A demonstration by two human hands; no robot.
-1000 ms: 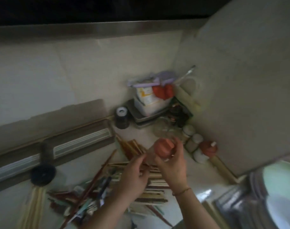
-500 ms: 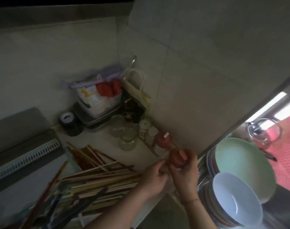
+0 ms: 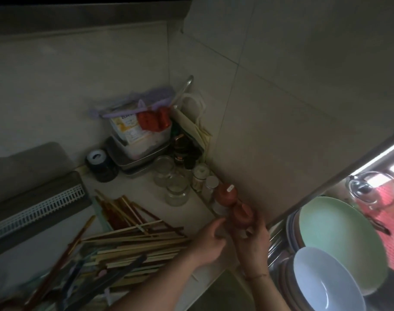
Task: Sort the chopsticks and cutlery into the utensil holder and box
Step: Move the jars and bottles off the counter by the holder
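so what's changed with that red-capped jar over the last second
The right hand has carried the red-capped jar from above the chopstick pile rightward to the wall, beside the other red-capped jar. It still grips it. The left hand followed alongside. The chopsticks stayed piled on the counter.

A green plate (image 3: 335,239) and a white bowl (image 3: 326,286) stand among stacked dishes at the right. Along the wall sit two red-lidded jars (image 3: 227,194), just beside two white-capped jars (image 3: 200,173) and clear glass jars (image 3: 177,191). In the corner a metal tray (image 3: 135,164) bears a plastic tub (image 3: 142,140) with a purple clip (image 3: 133,111). A black roll (image 3: 99,162) lies near the tray.
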